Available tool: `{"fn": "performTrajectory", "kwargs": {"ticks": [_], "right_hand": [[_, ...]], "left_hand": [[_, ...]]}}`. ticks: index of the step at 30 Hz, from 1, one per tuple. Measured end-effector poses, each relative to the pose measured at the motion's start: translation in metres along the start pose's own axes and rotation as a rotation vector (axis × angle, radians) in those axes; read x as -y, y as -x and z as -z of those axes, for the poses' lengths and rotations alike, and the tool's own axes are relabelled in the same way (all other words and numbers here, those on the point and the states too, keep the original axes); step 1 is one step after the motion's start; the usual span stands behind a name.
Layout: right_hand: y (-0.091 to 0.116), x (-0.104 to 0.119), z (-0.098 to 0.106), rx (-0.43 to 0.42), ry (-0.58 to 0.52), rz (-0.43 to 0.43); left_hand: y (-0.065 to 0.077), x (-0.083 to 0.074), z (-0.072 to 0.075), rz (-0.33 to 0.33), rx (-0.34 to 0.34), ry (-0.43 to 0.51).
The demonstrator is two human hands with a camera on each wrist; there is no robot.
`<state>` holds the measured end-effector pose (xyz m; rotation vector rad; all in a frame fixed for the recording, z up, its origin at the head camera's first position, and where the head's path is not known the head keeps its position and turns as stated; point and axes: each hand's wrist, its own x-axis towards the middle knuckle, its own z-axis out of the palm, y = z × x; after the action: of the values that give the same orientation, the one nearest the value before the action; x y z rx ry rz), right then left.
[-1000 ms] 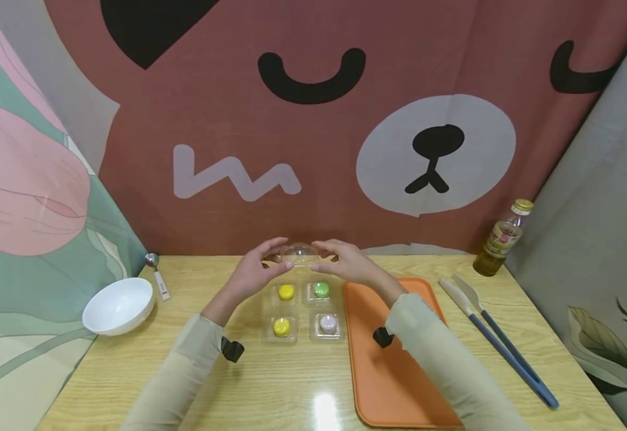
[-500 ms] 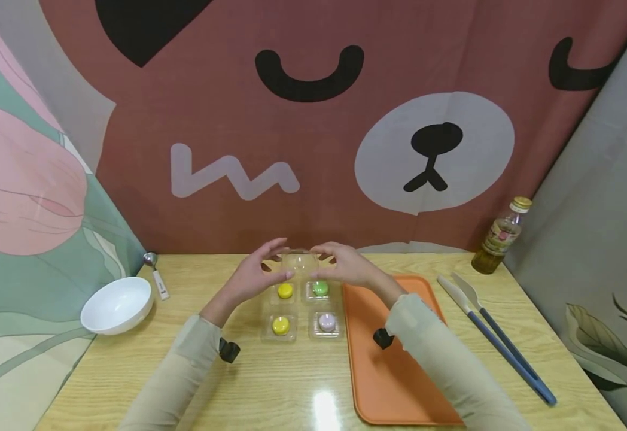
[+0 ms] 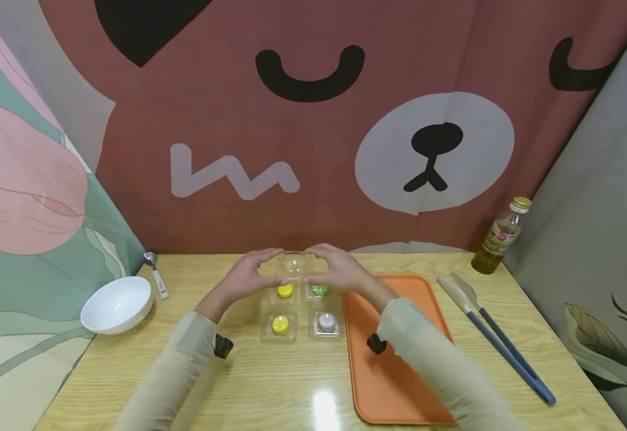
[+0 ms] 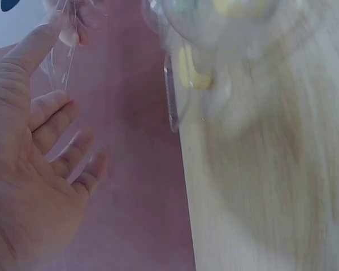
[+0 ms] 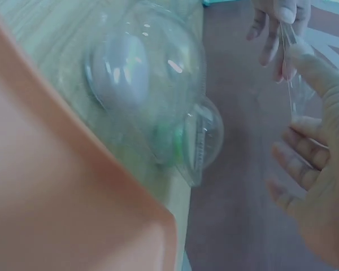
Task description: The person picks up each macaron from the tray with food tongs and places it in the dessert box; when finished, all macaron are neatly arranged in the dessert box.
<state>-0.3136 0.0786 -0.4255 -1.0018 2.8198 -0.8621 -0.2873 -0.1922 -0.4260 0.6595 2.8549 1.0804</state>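
Observation:
My left hand [image 3: 243, 276] and right hand [image 3: 340, 272] hold a clear plastic domed cover [image 3: 294, 264] between them, raised at the back of the table. Each hand pinches one side edge between thumb and fingers; in the left wrist view the other fingers of the left hand [image 4: 39, 147] spread loosely below. Under the hands sit clear square boxes with round macarons: a yellow one [image 3: 285, 291] and a green one [image 3: 320, 289] behind, partly hidden by the hands, and another yellow one [image 3: 280, 325] and a lilac one [image 3: 326, 322] in front.
An orange tray [image 3: 399, 383] lies to the right, under my right forearm. Beyond it are blue-handled tongs [image 3: 507, 347] and an oil bottle [image 3: 499, 239]. On the left stand a white bowl [image 3: 116, 305] and a measuring spoon [image 3: 157, 278]. A printed curtain [image 3: 324, 155] hangs behind the table.
Both hands have brought the clear cover slightly lower and a little left, and its dome has tilted to face the head camera more. The boxed macarons stay in place.

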Motion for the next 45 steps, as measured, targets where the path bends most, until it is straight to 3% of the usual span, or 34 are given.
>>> {"fn": "performTrajectory", "kwargs": {"ticks": [8,23,31,45], "right_hand": [[-0.009,0.007,-0.020,0.030,0.160,-0.039],[-0.025,0.013,-0.050,0.098,0.235,-0.068],[-0.023,0.013,-0.057,0.132,0.265,-0.119],[-0.021,0.014,-0.060,0.150,0.281,-0.110]], "left_hand": [[-0.001,0.015,-0.002,-0.004,0.021,-0.068],[0.001,0.035,-0.004,0.110,0.117,-0.207],[0.001,0.034,-0.010,0.178,0.172,-0.184],[0.004,0.032,-0.013,0.200,0.211,-0.236]]}}
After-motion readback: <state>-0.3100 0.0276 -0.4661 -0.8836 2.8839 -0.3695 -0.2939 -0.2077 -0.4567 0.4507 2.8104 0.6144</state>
